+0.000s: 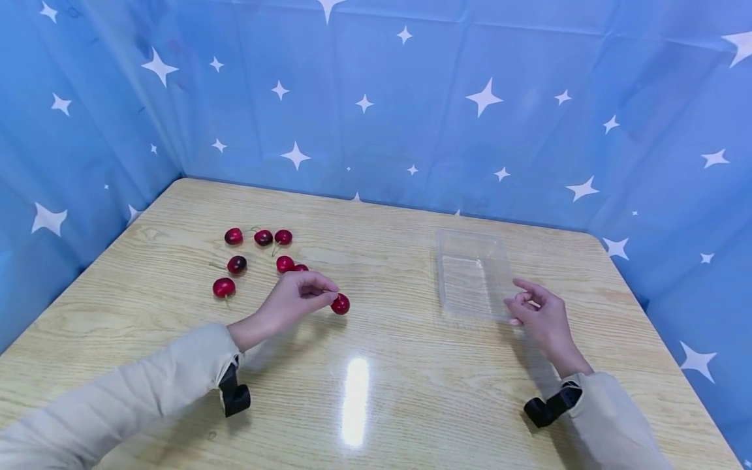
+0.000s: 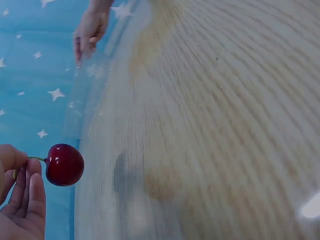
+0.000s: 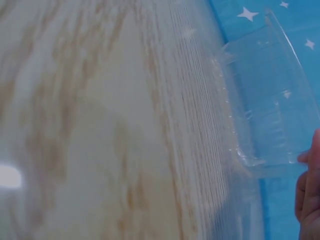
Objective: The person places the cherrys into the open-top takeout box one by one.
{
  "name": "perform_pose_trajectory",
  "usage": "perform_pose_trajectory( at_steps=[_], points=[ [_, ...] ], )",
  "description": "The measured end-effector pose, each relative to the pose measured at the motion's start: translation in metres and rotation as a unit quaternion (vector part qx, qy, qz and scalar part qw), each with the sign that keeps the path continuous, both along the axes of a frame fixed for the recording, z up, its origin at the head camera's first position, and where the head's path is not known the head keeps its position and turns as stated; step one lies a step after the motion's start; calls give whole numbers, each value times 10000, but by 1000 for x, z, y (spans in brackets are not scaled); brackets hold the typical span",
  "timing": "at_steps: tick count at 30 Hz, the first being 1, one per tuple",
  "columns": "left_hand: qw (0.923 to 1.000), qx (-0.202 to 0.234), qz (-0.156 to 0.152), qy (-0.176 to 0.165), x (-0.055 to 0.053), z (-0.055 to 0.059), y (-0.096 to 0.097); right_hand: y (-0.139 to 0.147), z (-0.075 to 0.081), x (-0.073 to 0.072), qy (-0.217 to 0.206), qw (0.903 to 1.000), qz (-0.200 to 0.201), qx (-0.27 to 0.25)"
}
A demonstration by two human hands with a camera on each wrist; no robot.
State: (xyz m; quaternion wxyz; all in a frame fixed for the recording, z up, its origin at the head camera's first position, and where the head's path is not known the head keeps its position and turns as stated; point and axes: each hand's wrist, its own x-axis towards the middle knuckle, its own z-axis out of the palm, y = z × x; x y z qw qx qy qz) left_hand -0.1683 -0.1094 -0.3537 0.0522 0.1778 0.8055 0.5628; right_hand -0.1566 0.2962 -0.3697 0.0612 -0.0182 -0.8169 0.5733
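Note:
Pinched by its green stem between the fingertips of my left hand (image 1: 296,300), a red cherry (image 2: 65,165) hangs clear of other cherries. On the right, a clear plastic container (image 1: 470,274) stands on the table, see-through and with nothing visible inside. My right hand (image 1: 542,318) grips its right rim with thumb and fingers; the right wrist view shows those fingers (image 3: 311,175) at the container's edge. Left of and behind my left hand lie several cherries (image 1: 234,236), some with stems showing; one cherry (image 1: 301,267) is partly hidden by the hand.
The light wood-grain table (image 1: 399,365) carries a bright light reflection near its front middle. A blue curtain (image 1: 376,98) with white stars hangs behind and along the sides. A black wrist camera (image 1: 235,391) sits on my left sleeve, another camera (image 1: 552,406) on the right.

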Motion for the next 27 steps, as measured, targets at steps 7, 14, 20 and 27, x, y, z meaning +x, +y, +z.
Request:
perform_pose_trajectory(
  at_steps=[7, 14, 20, 27],
  points=[
    [9982, -465, -234, 298, -10, 5, 9, -1, 1, 0, -21, 9998, -39, 209],
    [9951, -692, -484, 514, -24, 10, 27, -2, 3, -3, 2, 9996, 0, 269],
    [9914, -692, -833, 740, -37, 20, 54, -2, 4, -3, 9, 9988, 9, 488],
    [9881, -571, -1037, 980, -49, 41, 88, -2, 4, -2, -60, 9979, 89, 633]
  ],
)
